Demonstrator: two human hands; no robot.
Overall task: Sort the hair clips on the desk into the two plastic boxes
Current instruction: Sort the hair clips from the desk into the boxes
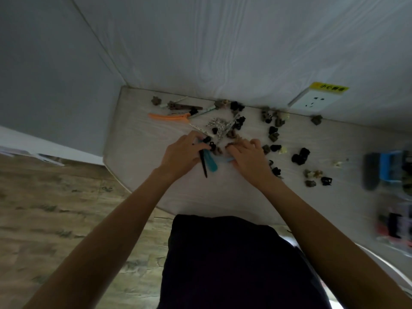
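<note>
Left hand (181, 152) grips long clips (208, 160) at the bench (138, 139) pile while my right hand (247, 157) pinches small ones, which could spill before the boxes (389, 168).

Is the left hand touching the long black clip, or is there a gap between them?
Touching. The head view shows the left hand with its fingers curled over the upper end of the long black clip, whose lower end sticks out toward the desk edge.

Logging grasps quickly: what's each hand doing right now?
Left hand: grips a long black clip.
Right hand: fingers on small clips; grip cannot be told.
</note>
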